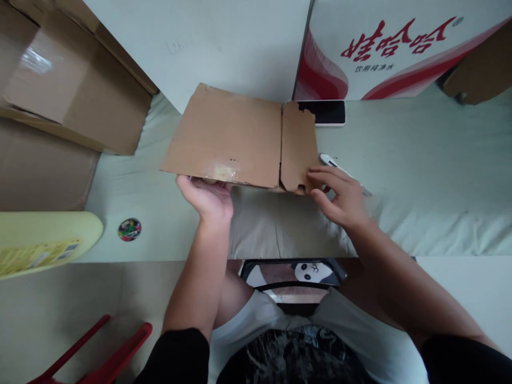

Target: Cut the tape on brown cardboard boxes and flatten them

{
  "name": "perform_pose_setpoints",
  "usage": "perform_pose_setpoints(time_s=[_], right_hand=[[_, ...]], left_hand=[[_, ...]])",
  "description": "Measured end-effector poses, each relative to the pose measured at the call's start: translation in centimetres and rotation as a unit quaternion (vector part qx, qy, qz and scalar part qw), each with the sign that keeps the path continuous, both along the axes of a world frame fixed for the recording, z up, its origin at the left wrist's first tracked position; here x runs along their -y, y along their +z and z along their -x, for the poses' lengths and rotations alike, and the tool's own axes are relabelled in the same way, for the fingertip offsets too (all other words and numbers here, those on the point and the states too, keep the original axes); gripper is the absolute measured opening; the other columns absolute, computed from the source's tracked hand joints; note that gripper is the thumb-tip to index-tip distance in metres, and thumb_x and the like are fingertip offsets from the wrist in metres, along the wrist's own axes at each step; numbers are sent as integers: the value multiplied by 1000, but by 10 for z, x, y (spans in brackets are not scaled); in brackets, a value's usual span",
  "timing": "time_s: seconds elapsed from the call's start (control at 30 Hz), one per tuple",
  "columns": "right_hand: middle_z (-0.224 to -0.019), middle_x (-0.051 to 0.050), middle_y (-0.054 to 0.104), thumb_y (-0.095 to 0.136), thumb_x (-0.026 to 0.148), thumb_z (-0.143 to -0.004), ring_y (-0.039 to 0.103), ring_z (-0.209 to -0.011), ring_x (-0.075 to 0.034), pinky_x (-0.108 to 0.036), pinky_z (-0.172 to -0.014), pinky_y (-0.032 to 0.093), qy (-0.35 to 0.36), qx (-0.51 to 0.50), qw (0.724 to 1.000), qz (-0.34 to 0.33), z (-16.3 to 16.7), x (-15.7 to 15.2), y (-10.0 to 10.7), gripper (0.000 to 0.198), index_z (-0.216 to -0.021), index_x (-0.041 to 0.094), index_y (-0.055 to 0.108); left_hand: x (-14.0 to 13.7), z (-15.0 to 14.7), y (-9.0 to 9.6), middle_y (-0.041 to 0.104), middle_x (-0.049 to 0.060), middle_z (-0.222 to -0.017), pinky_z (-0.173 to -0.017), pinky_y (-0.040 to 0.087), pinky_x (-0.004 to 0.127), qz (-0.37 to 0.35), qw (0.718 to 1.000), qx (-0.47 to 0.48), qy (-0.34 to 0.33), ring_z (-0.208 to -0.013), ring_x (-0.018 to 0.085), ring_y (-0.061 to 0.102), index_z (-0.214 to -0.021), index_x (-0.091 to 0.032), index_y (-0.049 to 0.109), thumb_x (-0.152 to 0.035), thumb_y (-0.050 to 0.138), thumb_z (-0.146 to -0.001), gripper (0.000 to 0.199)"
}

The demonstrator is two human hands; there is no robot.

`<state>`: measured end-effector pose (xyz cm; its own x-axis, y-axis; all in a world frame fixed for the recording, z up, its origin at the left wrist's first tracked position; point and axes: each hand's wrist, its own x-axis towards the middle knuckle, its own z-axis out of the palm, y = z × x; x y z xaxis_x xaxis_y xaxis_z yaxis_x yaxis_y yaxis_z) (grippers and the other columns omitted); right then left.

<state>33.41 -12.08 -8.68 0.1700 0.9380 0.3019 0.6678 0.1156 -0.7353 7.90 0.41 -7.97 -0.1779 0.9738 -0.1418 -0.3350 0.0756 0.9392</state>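
A piece of brown cardboard, perhaps a flattened or small box, is held tilted above the cloth-covered surface. Clear tape shows near its front edge, and a narrow flap with torn notches forms its right end. My left hand is beneath the front left edge, palm up, bearing the cardboard; some of its fingers are hidden under it. At the flap's right front corner, my right hand touches the cardboard with its fingertips, thumb and index finger apart. Just behind that hand lies a white utility knife, partly covered by it.
A dark-screened phone lies behind the flap, against a white and red carton. Brown boxes stand at the left. Nearer are a yellow bottle and a round colourful disc. Red bars show at lower left.
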Motion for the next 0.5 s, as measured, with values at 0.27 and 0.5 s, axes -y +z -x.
perform_pose_setpoints(time_s=[0.27, 0.5], right_hand=[[-73, -6, 71, 56, 44, -98, 67, -76, -22, -38, -74, 52, 49, 17, 994, 95, -1, -4, -12, 39, -67, 24, 67], [-116, -9, 69, 65, 41, -89, 68, -100, -23, -37, -81, 56, -76, -119, 988, 61, -6, -11, -25, 28, -112, 27, 59]], left_hand=[[-1, -10, 8, 75, 9, -117, -83, 63, 32, -2, 998, -29, 63, -120, 28, 72, -108, -24, 67, -69, 68, -85, 50], [0, -11, 10, 80, 6, -111, -106, 59, 34, -137, 990, 0, 45, -123, 25, 73, -90, -22, 70, -61, 87, -76, 44]])
